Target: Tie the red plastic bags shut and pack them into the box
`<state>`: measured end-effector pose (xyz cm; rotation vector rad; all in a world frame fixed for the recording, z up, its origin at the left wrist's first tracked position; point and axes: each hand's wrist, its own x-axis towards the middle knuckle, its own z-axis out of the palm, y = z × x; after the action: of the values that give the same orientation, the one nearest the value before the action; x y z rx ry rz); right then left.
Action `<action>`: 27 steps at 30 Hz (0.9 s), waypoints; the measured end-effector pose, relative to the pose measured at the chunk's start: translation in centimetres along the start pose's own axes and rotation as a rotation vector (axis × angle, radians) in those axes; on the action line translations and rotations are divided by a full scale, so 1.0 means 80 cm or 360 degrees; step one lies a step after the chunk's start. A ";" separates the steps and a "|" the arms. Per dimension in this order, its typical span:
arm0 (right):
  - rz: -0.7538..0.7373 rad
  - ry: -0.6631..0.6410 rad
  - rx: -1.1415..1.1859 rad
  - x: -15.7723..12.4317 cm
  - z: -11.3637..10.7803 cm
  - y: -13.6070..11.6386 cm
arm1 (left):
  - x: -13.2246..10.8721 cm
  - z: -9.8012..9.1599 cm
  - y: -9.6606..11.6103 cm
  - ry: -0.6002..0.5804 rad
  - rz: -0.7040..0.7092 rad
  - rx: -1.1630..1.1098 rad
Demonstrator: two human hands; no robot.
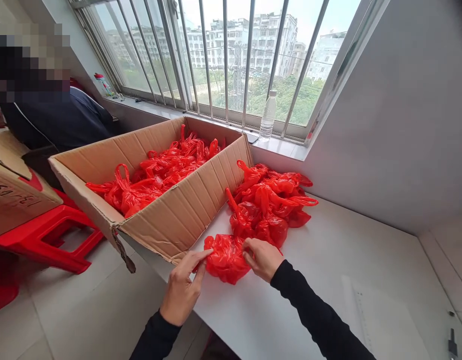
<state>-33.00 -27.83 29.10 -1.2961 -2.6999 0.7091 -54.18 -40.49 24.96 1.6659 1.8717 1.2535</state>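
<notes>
A crumpled red plastic bag (226,261) lies on the white table near its front edge, between my two hands. My left hand (182,289) has thumb and forefinger closed on the bag's left side. From the other side, the bent fingers of my right hand (264,259) pinch its top right part. What is inside the bag cannot be made out. Just behind it sits a heap of tied red plastic bags (270,200), with their loop handles sticking out.
A large open cardboard box (185,212) holding many red bags stands left of the heap. A water bottle (268,116) is on the windowsill. A person in a dark jacket (61,120) sits beyond the box, near a red stool (54,232). A clear ruler-like strip (360,315) lies at right.
</notes>
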 end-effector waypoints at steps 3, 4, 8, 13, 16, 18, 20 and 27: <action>0.0015 0.0307 0.0175 -0.025 -0.008 0.003 | -0.008 -0.012 -0.003 0.0043 -0.0048 0.0024; 0.0032 0.0384 0.0238 -0.033 -0.009 0.006 | -0.011 -0.017 -0.005 0.0049 -0.0059 0.0018; 0.0184 0.0528 0.0423 -0.060 -0.005 0.017 | -0.019 -0.030 -0.010 0.0010 -0.0257 -0.0130; 0.0233 0.0589 0.0809 -0.069 0.005 0.005 | -0.019 -0.027 -0.001 -0.0077 -0.0640 -0.0719; 0.0266 0.0562 0.1057 -0.069 0.008 -0.006 | -0.023 -0.021 -0.002 -0.0151 -0.0694 -0.0928; 0.0304 0.0627 0.1111 -0.070 0.012 -0.008 | -0.029 -0.019 -0.011 -0.0134 -0.0723 -0.0881; 0.0350 0.0665 0.1138 -0.073 0.017 -0.006 | -0.034 -0.019 -0.025 -0.0028 -0.0736 -0.0783; 0.0501 0.0091 0.1229 -0.086 0.041 0.000 | -0.037 -0.009 -0.043 0.0173 -0.0825 -0.1149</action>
<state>-29.36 -34.22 27.14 -1.4528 -1.8399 1.5076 -56.10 -43.26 21.82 0.7002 1.4833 1.5344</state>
